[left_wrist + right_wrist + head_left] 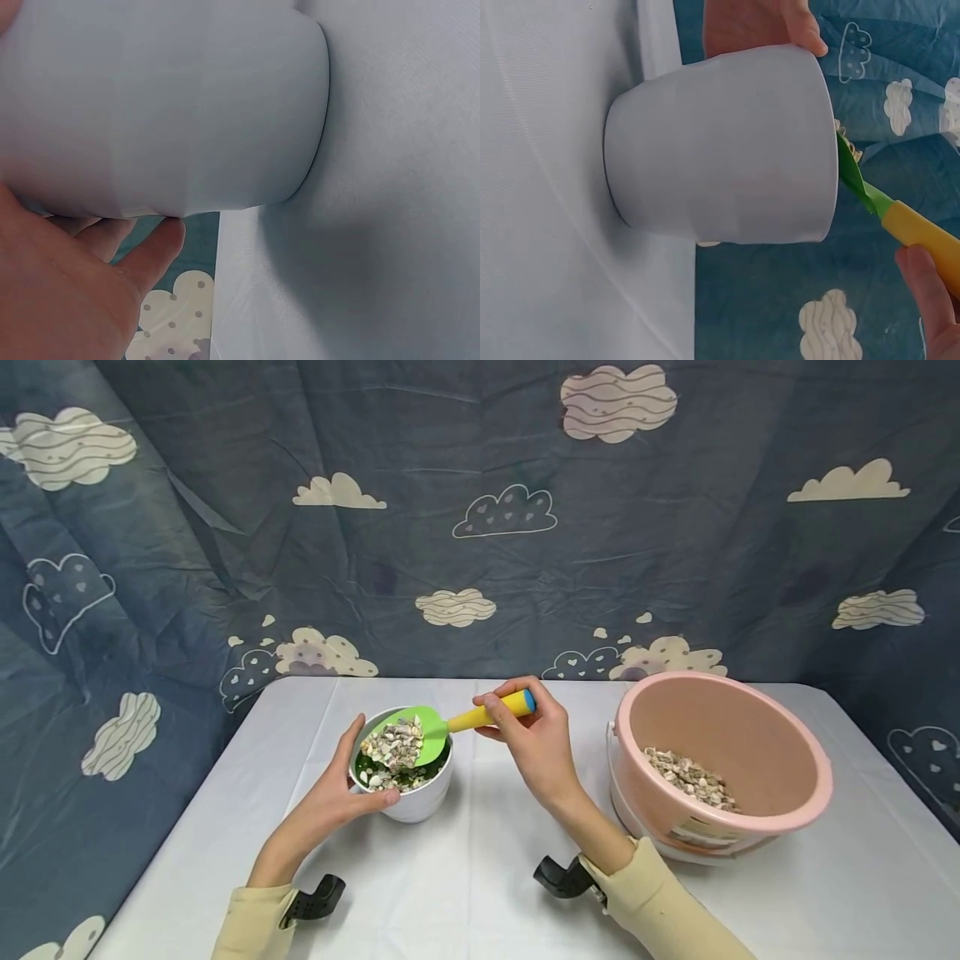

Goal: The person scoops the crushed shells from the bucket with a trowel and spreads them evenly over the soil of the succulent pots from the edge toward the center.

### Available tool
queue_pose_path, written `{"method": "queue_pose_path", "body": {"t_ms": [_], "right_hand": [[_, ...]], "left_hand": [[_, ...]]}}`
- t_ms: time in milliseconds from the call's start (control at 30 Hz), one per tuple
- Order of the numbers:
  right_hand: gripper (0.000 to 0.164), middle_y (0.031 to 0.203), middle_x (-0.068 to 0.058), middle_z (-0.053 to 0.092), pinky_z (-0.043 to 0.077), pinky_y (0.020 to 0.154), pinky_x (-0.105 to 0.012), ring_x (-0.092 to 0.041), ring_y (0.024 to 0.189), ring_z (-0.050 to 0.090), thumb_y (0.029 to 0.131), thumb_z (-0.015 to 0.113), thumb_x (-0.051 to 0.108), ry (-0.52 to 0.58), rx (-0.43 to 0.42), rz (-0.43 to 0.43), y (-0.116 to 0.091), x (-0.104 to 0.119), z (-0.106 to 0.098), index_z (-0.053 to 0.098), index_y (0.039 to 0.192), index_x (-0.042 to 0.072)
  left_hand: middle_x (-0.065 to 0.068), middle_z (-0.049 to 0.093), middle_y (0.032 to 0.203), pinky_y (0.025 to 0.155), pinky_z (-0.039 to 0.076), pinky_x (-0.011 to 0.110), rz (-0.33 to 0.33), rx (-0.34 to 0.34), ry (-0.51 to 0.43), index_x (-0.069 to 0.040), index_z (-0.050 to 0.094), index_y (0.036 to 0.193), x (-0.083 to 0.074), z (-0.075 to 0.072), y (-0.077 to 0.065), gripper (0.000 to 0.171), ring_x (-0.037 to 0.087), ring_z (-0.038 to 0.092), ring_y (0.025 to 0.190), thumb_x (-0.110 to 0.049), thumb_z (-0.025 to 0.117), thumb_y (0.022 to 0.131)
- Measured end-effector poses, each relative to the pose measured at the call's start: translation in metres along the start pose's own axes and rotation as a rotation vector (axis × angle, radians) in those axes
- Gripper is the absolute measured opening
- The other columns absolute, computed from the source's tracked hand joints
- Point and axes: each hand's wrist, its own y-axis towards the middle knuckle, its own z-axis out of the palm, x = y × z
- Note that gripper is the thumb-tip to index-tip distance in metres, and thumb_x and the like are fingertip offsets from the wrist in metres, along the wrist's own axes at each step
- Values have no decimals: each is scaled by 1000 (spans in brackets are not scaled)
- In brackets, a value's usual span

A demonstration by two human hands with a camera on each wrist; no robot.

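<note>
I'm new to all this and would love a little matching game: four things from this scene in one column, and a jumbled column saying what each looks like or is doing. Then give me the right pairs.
Things:
1. Bucket
2. Scoop
3. Left hand
4. Right hand

Descriptions:
A. Holding the side of the white pot
B. Loaded with pale chips, above the pot's opening
C. Gripping a yellow handle
D. Pink, on the right side of the table

Right pairs: 1-D, 2-B, 3-A, 4-C
</note>
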Motion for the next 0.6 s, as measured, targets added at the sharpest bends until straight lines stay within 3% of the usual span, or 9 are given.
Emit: {"method": "queue_pose_path", "body": {"t_ms": [367,600], "right_hand": [[17,108,-20,64,57,78,-41,-38,100,66,95,65,4,-9,26,-22,2,6,6,56,108,-3],[17,105,-16,66,58,76,-39,-29,94,69,93,67,5,-64,16,-39,3,10,8,57,105,-1]], "left_hand": [[10,2,163,112,10,64,-3,6,-12,-27,-1,159,-1,0,-1,117,37,5,147,-26,83,78],[10,2,163,112,10,65,-3,5,-4,-27,-1,159,-2,0,-1,117,37,4,147,-27,83,78]]}}
